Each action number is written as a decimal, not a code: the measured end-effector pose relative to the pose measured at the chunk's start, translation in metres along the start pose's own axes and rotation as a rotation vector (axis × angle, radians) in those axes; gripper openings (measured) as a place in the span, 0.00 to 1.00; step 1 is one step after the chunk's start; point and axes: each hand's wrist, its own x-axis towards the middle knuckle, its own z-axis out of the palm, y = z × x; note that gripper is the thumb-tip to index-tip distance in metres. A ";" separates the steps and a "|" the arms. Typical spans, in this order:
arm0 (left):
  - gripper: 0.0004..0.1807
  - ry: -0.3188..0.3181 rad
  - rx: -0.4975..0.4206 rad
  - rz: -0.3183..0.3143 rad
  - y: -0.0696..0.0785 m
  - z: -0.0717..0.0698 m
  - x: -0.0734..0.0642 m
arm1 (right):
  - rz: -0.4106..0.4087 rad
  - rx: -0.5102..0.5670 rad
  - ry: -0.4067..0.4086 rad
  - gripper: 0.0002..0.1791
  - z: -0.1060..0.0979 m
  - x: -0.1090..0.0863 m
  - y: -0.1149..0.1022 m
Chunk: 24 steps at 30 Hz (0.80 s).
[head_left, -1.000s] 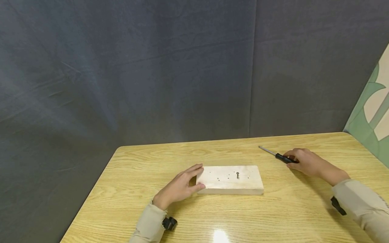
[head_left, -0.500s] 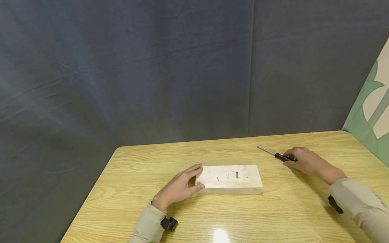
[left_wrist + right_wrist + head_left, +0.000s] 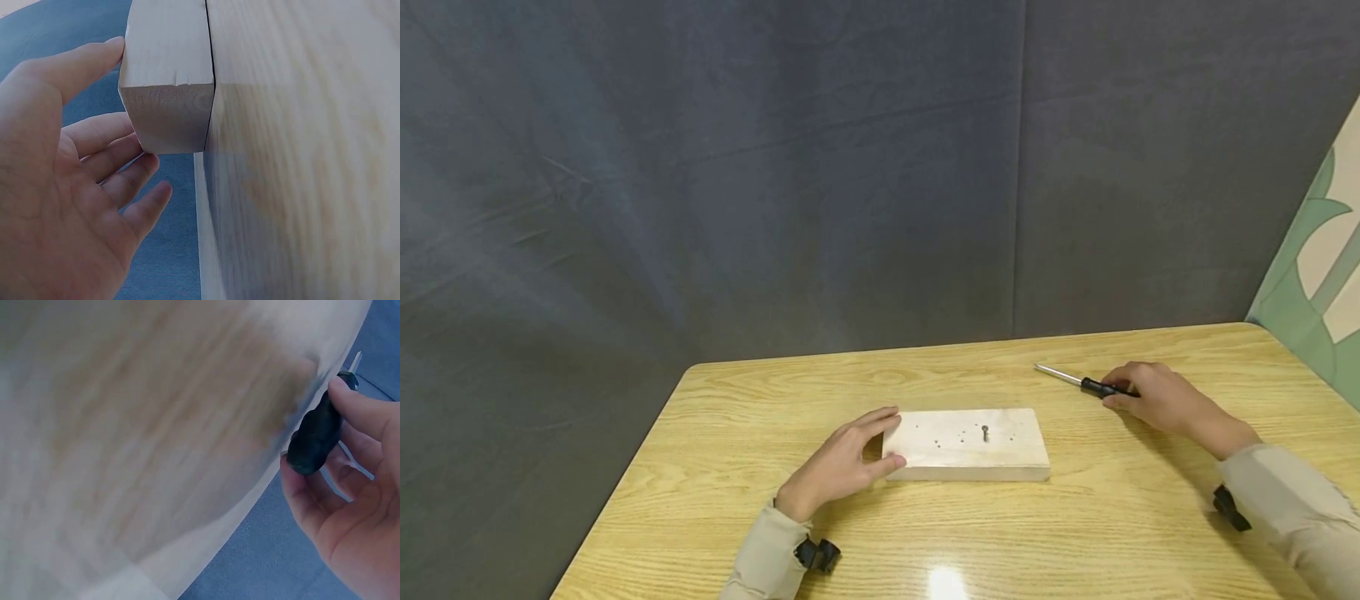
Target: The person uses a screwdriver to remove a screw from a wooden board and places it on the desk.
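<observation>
Gripping a lumpy-handled screwdriver [image 3: 1092, 387], right hand [image 3: 1159, 397] curls.

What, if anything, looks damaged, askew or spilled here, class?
Nothing looks spilled. The wooden block has several small holes in its top and, in the left wrist view, what look like nicks along one end edge. The screw looks odd, sticking up instead of sitting flush.

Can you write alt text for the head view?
Someone's right hand holds a black-handled metal screwdriver; their left hand touches a pale rectangular wooden block bearing one upright dark metal screw, on a yellow wood-grain table.
</observation>
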 end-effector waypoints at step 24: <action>0.36 0.002 -0.014 -0.019 0.000 -0.001 0.001 | -0.035 0.078 0.165 0.16 -0.005 -0.008 -0.015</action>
